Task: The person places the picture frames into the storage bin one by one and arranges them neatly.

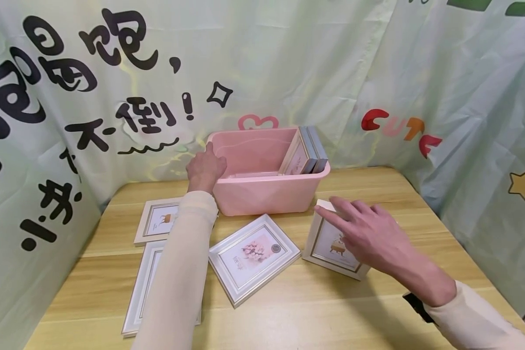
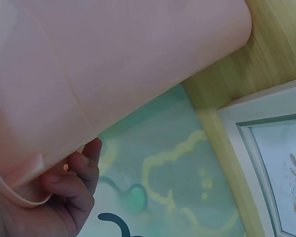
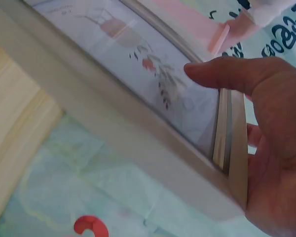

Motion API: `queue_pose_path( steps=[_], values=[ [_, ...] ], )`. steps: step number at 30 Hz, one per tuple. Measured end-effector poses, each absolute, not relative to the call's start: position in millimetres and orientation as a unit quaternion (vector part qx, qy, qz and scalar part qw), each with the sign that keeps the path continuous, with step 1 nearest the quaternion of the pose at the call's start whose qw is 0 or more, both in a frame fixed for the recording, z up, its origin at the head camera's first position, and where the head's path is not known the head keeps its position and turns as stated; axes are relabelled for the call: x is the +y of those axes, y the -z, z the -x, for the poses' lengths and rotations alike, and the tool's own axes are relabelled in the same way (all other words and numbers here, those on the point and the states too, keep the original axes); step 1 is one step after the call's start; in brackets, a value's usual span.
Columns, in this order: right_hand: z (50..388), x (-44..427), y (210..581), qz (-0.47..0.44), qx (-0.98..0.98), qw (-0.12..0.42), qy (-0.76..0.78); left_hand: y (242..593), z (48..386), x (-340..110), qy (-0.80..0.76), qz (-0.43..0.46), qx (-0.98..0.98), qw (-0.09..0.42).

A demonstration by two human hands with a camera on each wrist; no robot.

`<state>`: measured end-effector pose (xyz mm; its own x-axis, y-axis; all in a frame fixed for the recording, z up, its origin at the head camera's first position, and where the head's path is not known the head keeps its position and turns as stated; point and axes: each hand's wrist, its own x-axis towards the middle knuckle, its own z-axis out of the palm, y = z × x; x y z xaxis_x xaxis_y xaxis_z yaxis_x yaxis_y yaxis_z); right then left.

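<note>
A pink bin [image 1: 267, 197] stands at the back of the table, with several frames [image 1: 308, 150] leaning upright at its right end. My left hand [image 1: 204, 169] grips the bin's left rim; the left wrist view shows its fingers [image 2: 81, 170] curled below the rim beside the bin's wall [image 2: 118, 54]. On the right, my right hand [image 1: 372, 236] holds a cream picture frame [image 1: 328, 243] tilted up off the table. In the right wrist view the thumb [image 3: 222, 74] lies over the front of that frame [image 3: 113, 108], the other fingers behind its edge.
A silver-white frame with pink flowers [image 1: 255, 257] lies flat in the middle of the wooden table [image 1: 288, 321]. Two more frames lie to the left, a small one [image 1: 150, 221] and a larger one [image 1: 135, 296] partly under my left sleeve. A printed curtain [image 1: 288, 63] hangs behind the table.
</note>
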<state>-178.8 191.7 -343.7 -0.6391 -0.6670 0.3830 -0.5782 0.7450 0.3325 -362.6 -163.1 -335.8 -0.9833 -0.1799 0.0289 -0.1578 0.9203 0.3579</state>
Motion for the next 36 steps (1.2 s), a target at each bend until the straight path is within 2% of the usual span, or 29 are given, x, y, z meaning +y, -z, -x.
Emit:
queue_pose_path(
  steps=[6, 17, 26, 33, 36],
  values=[
    [183.7, 205.6, 334.8, -0.366, -0.909, 0.199, 0.023, 335.4, 363.0, -162.0, 0.179, -0.087, -0.98, 0.027],
    [189.4, 199.8, 317.0, -0.379, -0.918, 0.113, -0.033, 334.9, 362.7, -163.3, 0.178, -0.088, -0.98, 0.025],
    [189.0, 194.2, 308.2, -0.385, -0.915, 0.103, -0.069, 334.7, 362.7, -164.1, 0.176, -0.087, -0.98, 0.025],
    [188.1, 194.3, 286.0, -0.388, -0.906, 0.098, -0.135, 336.3, 363.1, -163.5, 0.173, -0.089, -0.981, 0.025],
    [187.8, 196.4, 274.1, -0.388, -0.903, 0.121, -0.141, 335.7, 362.6, -163.0, 0.173, -0.088, -0.981, 0.026]
  ],
)
